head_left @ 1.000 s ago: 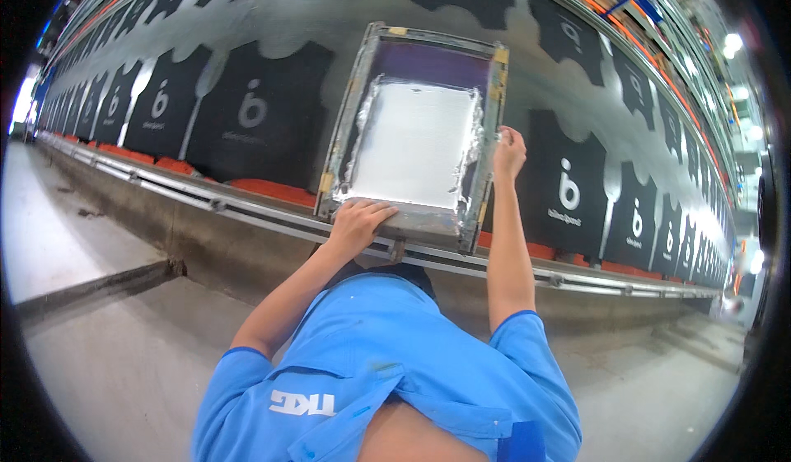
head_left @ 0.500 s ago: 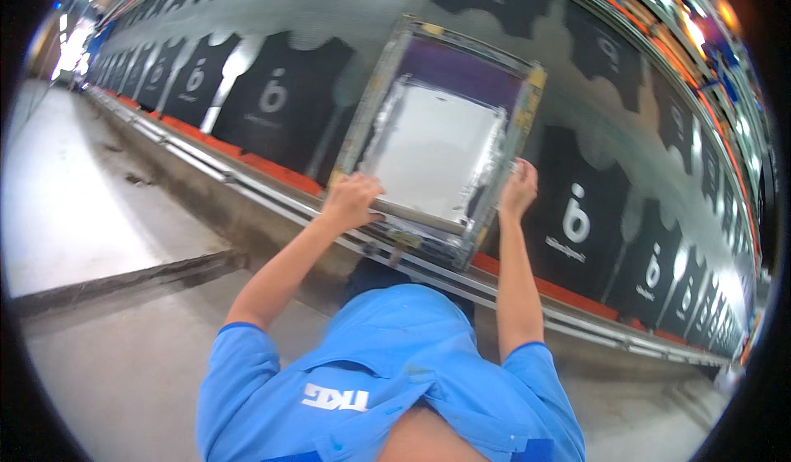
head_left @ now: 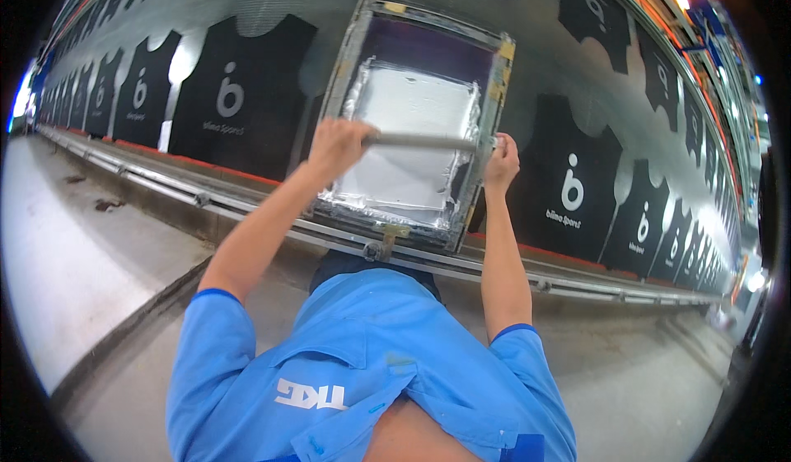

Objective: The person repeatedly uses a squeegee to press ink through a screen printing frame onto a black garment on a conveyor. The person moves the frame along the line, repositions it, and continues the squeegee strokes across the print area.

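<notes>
Long silvery metal rail [head_left: 568, 283]: nearest, running left to right; leaning hard on it might jar whatever lies beyond.
Worn grey rectangular screen frame [head_left: 497, 83]: just past the rail, over the long grey counter [head_left: 531, 75]; a sideways push could shift it and misplace a mark.
Thick white paste [head_left: 395, 183]: inside the frame, ridged along its left and right margins; uneven pressure could leave streaks or push it onto the frame's sides.
Bare right hand [head_left: 503, 163]: fingers curled at the frame's right side; whether they clamp frame or tool, I cannot tell. A slack hold could let the frame turn.
Bare left hand [head_left: 334, 149]: clamped round the left end of the straight grey-brown bar [head_left: 424, 141], which crosses the paste left to right; one-sided force could skew it.
Black vest-shaped panels [head_left: 535, 165]: left and right of the frame; drips would spoil them.
</notes>
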Action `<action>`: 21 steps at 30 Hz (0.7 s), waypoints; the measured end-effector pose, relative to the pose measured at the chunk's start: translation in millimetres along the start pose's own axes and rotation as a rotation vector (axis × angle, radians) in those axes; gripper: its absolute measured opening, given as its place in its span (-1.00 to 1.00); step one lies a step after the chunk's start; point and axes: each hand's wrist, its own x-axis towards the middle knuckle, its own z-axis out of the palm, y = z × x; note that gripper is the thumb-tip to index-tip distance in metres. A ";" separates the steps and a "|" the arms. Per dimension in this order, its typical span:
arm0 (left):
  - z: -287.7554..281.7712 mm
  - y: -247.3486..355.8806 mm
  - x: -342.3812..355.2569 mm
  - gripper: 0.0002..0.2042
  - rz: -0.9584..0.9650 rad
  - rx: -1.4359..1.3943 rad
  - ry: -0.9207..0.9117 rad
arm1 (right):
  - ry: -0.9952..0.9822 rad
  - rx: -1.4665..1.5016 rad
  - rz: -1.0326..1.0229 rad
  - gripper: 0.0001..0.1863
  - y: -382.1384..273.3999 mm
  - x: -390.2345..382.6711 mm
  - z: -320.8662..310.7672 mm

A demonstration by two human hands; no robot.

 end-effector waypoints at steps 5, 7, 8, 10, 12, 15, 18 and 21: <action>-11.2 -44.3 145.4 -0.61 0.024 0.108 -0.224 | -0.326 -0.345 0.006 -0.70 -9.9 13.4 -32.4; -14.1 -54.6 189.6 -0.51 0.020 0.149 -0.324 | -0.415 -0.808 -0.319 -0.60 -23.2 31.7 -48.4; -14.8 -56.5 208.2 -0.47 -0.010 0.130 -0.393 | -0.366 -0.776 -0.413 -0.50 -41.9 46.6 -44.9; -11.5 -63.3 233.1 -0.42 -0.042 0.116 -0.500 | -0.202 -0.591 -0.621 -0.39 -91.5 88.1 -22.3; -5.0 -66.1 256.7 -0.38 -0.018 0.123 -0.576 | -0.282 -0.614 -0.663 -0.33 -105.8 134.0 6.3; 5.2 -90.4 262.8 -0.35 0.003 0.144 -0.483 | -0.519 -0.649 -0.434 -0.31 -119.2 179.0 47.1; 4.1 -96.9 266.6 -0.34 -0.032 0.117 -0.536 | -0.667 -0.637 -0.340 -0.27 -130.6 189.7 59.8; 5.2 -94.3 270.7 -0.34 0.013 0.090 -0.583 | -0.671 -0.555 -0.363 -0.22 -141.0 190.5 58.6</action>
